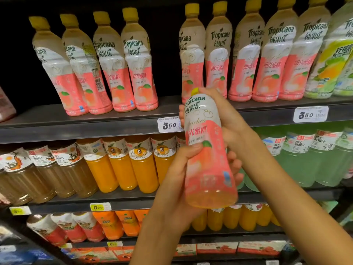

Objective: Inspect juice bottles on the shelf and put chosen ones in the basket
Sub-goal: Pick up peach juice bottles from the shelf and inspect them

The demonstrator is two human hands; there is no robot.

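Both hands' grip on peach bottle (207,150), near upright, cap up

Gap (168,54) between peach bottles (139,60); rows elsewhere packed

The held bottle (207,150) hides the left hand's (177,169) palm, and only the fingertips (234,161) show past its far side. The right hand (227,119) covers most of its yellow cap (194,91). The green bottle (342,54) at top right is cut by the frame edge. Small print on the price tag (169,124) is too blurred to read.
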